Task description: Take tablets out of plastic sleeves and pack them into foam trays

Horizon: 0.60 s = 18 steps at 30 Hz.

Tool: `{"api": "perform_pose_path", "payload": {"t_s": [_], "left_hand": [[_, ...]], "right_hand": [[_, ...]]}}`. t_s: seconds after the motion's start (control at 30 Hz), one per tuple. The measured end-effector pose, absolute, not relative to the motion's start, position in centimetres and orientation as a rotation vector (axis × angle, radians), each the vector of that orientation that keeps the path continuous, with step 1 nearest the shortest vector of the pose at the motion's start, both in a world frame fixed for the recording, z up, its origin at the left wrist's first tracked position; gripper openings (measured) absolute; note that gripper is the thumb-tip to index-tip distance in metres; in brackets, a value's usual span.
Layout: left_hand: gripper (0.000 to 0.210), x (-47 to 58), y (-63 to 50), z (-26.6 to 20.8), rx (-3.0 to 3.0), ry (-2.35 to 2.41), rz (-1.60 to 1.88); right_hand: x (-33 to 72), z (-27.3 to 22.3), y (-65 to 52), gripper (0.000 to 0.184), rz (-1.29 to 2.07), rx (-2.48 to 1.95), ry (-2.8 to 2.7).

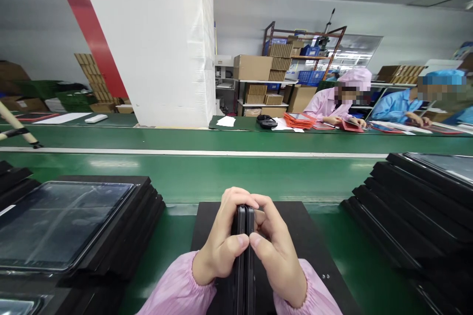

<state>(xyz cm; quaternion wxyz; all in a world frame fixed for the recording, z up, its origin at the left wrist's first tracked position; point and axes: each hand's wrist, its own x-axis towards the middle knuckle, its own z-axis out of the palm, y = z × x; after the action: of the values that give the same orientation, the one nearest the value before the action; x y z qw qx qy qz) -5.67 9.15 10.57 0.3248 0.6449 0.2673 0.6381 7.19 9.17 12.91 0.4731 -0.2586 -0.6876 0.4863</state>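
Observation:
A folded black tablet case (241, 275) stands on edge in front of me, its two thin halves pressed face to face. My left hand (229, 236) is closed around its left side, thumb on the near edge and fingers over the top. From the right, my right hand (273, 246) grips the other half, its thumb almost meeting the left one. Underneath lies a flat black board (310, 256) on the green bench. What is inside the case, if anything, is hidden.
A stack of black cases with a glossy tablet (62, 226) on top stands at left. Another stack of black cases (414, 221) rises at right. Beyond the green conveyor (258, 177), two co-workers (325, 103) handle red-edged items. A white pillar (155, 49) stands behind the line.

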Motion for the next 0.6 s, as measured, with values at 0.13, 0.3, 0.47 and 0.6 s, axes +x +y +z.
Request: {"api": "perform_pose_path", "payload": {"t_s": [0.13,0.3,0.47,0.6], "left_hand": [[0.035,-5.47,8.80,10.88,1.703,0.689,1.692],[0.036,-5.18,8.67,11.04,1.716,0.708,1.687],[0.041,-4.84,8.42,10.52,1.739,0.686,1.730],[0.051,-5.18,8.27,10.50,1.553,0.643,1.724]], "right_hand": [[7.25,13.06,8.90,0.031,1.176,-0.624,-1.692],[7.31,12.95,8.81,0.025,1.161,-0.601,-1.655],[7.46,12.85,8.50,0.024,1.103,-0.598,-1.647],[6.99,12.52,8.46,0.034,1.179,-0.557,-1.599]]}}
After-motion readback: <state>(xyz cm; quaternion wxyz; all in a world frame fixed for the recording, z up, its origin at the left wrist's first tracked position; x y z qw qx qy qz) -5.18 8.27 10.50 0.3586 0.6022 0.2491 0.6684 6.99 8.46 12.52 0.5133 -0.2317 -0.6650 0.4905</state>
